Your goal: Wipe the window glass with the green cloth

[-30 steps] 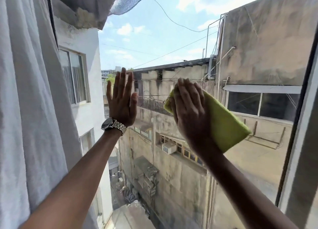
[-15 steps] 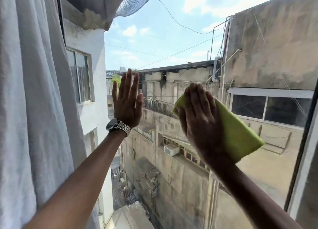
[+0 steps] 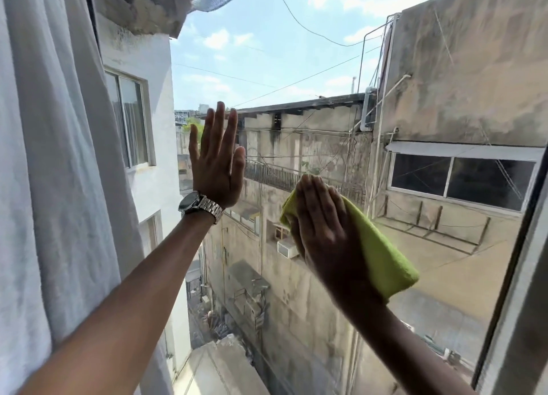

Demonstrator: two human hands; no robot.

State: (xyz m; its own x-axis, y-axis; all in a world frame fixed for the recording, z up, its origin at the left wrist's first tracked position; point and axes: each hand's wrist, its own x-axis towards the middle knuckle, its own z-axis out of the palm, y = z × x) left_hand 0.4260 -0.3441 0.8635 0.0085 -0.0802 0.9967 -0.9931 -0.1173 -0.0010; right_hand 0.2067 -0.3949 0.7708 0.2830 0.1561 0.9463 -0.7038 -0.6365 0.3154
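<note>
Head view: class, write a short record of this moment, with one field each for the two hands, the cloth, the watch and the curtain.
left hand: flat against the window glass, fingers straight
right hand: fingers straight, pressing the green cloth to the glass
green cloth: folded, sticking out to the right of the hand
watch: metal band, on the left wrist
curtain: white, hanging at the left

White curtain (image 3: 53, 157) hangs left; weathered buildings (image 3: 459, 68) and sky (image 3: 267, 38) outside.
</note>
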